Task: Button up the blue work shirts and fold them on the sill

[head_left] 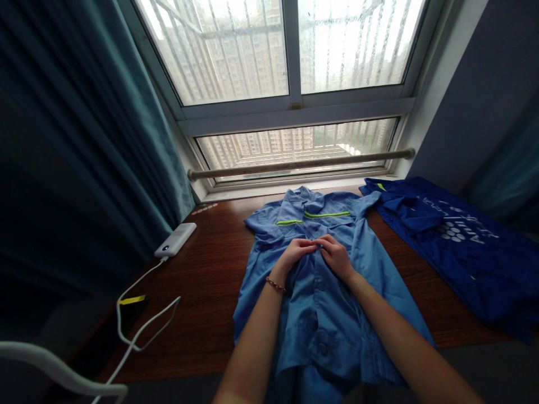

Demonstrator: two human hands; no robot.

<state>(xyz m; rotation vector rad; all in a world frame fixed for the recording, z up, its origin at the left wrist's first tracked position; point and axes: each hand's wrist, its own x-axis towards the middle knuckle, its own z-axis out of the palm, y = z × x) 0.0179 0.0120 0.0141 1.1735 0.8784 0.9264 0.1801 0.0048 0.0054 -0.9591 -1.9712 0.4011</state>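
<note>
A light blue short-sleeved work shirt with yellow-green chest stripes lies face up, collar toward the window. Its lower hem hangs over the table's near edge. My left hand pinches the front placket from the left, below the chest pockets. From the other side my right hand grips the same spot, fingertips meeting the left ones. The fingers hide whatever button or buttonhole lies between them. Lower on the placket, a button shows near the hem. A beaded bracelet circles my left wrist.
A dark blue garment with white print lies on the right of the brown wooden table. On the left, a white power bank has a white cable plugged in. A blue curtain and a window with a rail border the table.
</note>
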